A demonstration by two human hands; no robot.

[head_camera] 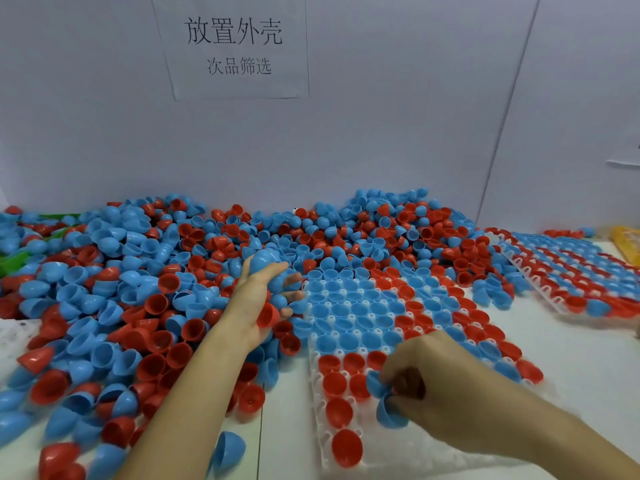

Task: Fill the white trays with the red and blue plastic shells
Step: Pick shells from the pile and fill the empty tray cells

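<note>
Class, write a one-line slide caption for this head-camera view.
Left hand holds a clutch of red and blue shells over the pile while right hand sets blue shells into the white tray.

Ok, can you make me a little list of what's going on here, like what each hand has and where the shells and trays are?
left hand: holds a bunch of blue and red shells over the pile
right hand: pinches blue shells over the near tray
near tray: white, mostly filled, blue shells at the far end, red at the near end
far tray: at the right, filled with red and blue rows
pile: loose red and blue shells heaped along the wall
sign: paper on the wall
</note>
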